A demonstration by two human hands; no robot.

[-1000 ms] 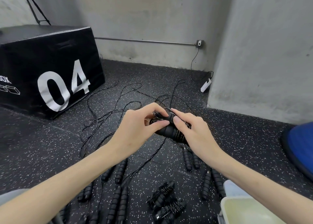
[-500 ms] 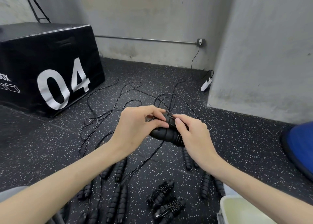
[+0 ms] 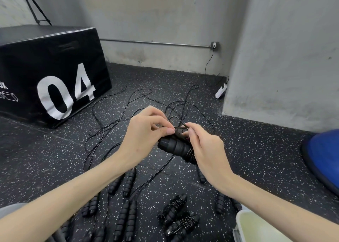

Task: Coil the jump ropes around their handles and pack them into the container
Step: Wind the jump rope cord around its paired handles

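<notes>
A pair of black jump rope handles (image 3: 175,146) with thin cord wound around them is held in the air at the centre. My right hand (image 3: 205,146) grips the bundle from the right. My left hand (image 3: 146,131) pinches a small loop of cord at the bundle's top end. Two finished coiled bundles (image 3: 178,216) lie on the floor below. Several uncoiled handles (image 3: 128,183) lie to the lower left, their loose cords (image 3: 113,120) spread over the floor. The pale container (image 3: 244,223) sits at the bottom right corner.
A black box marked 04 (image 3: 51,73) stands at the left. A blue dome-shaped trainer (image 3: 322,153) lies at the right edge. A concrete pillar (image 3: 284,58) and wall close the back, with a white plug strip (image 3: 221,91) on the speckled rubber floor.
The bundle has tilted so its butt end now faces me. My left fingers have shifted from gripping the handles to pinching the cord loop at the top end.
</notes>
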